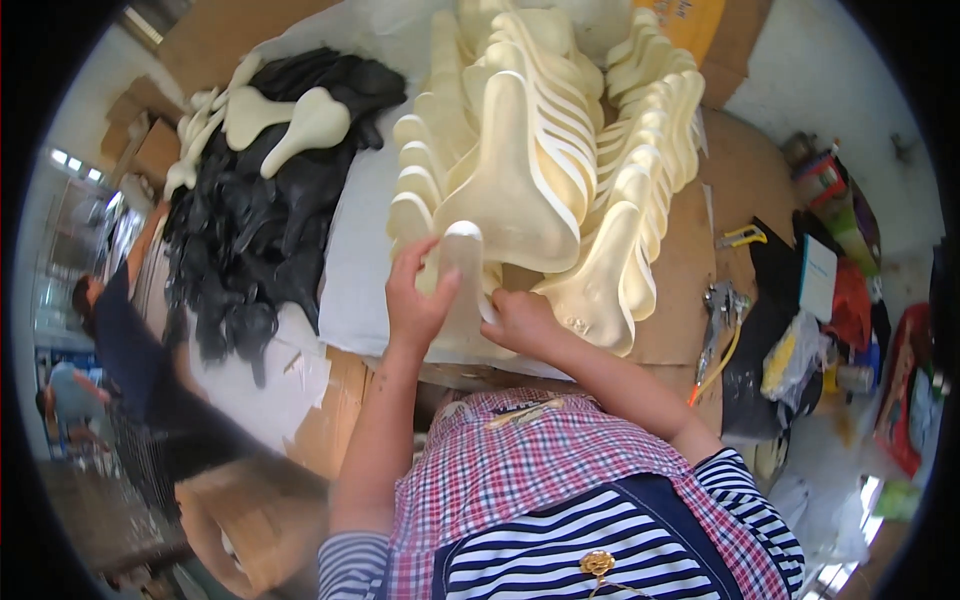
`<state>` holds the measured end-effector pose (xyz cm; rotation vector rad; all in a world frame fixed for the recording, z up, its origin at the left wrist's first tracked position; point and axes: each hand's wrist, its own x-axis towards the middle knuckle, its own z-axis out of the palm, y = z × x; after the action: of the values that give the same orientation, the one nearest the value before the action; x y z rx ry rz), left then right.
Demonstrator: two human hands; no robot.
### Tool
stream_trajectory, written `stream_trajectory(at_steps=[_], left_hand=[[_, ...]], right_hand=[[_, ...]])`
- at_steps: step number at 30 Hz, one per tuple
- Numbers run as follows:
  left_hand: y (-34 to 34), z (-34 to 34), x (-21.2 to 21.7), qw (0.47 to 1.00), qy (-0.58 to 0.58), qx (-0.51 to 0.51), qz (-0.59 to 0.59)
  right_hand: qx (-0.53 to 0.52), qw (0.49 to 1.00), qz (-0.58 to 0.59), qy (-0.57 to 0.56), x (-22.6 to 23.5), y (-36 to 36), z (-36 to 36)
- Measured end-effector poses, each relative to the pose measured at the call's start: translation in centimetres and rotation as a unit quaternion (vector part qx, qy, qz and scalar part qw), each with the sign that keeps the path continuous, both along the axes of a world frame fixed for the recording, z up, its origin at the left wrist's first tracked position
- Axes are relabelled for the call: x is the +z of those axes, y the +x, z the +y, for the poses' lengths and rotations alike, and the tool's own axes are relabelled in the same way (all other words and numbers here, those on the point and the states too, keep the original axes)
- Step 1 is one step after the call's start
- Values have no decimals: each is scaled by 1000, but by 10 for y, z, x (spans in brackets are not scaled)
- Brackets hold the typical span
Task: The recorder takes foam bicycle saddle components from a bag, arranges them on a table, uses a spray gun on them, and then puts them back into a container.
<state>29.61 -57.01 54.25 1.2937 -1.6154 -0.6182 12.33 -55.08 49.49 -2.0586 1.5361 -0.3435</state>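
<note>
Between my hands stands a cream bicycle saddle pad [461, 285], its narrow rounded nose upward and its lower part near the table's front edge. My left hand [415, 300] grips its left side, with the thumb across the pale face. On the other side my right hand [525, 322] has its bent fingers closed on the pad's lower right edge. Just behind it, many similar cream saddle pads [515, 190] lean one against another in long rows. A further row of pads [600, 275] runs along the right, its nearest pad close to my right hand.
A heap of black, soft-looking pieces [285, 215] lies at the left, with several cream pads [310, 130] on top. To the right are a yellow cutter [741, 237], metal tools [722, 305] and plastic bags [795, 360]. A cardboard box [250, 510] stands lower left, near another person [135, 340].
</note>
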Motion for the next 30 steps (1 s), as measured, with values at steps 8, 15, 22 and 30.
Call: stream_trajectory(at_steps=[8, 15, 22, 30], left_hand=[[13, 36, -58, 961, 192, -156, -127], [3, 31, -63, 929, 225, -206, -209], [4, 1, 6, 977, 174, -11, -124], [-34, -93, 52, 892, 8, -65, -447]], right_hand=[[-121, 989, -69, 48, 30, -69, 38], [-441, 846, 248, -170, -48, -273, 89], [-499, 844, 193, -25, -89, -313, 84], [-503, 845, -95, -156, -36, -317, 91]])
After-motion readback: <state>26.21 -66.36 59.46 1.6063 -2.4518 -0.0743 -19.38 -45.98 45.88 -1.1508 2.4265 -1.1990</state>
